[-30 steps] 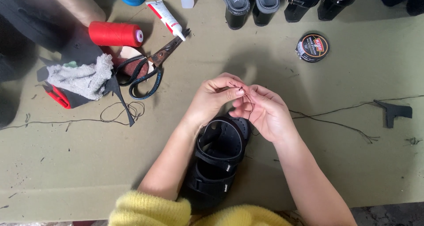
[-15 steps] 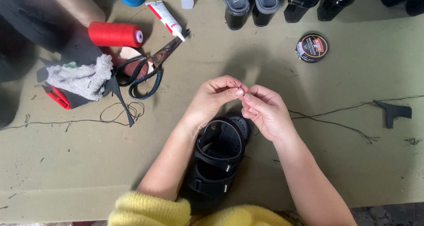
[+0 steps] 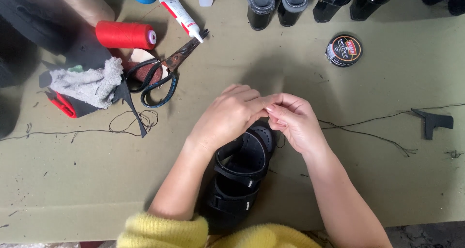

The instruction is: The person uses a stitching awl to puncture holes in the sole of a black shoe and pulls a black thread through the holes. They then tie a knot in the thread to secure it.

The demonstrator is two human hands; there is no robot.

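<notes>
While both hands meet above the toe of a black sandal (image 3: 240,173), the left hand (image 3: 231,114) curls its fingers inward and presses its fingertips against those of the right hand (image 3: 294,123). The right hand is narrowly closed too, thumb and forefinger pinched together; whatever sits in that pinch is too small to make out, and it cannot be told whether it is the black thread (image 3: 368,131) that trails away from the right hand's outer side across the olive table cover (image 3: 97,190). The sandal lies directly under and toward the person from both hands, between the two forearms, its straps up and its heel near the yellow sleeves (image 3: 164,231).

Beyond the left hand's outer side and farther from the person lie black-handled scissors (image 3: 162,80), with a red spool of thread (image 3: 126,35) past them and a white tube with a red band (image 3: 183,19) just beside the scissor tips. Farther out on the same side a grey rag (image 3: 89,83) rests on a red and black object, and a loop of dark thread (image 3: 133,122) lies just nearer the person than it. Beyond the right hand, away from the person, sits a round black tin (image 3: 344,50), well apart from the fingers. Out past the right hand's outer side, near the thread's far run, lies a small black angular piece (image 3: 433,122). Along the far edge stand black shoes (image 3: 276,3).
</notes>
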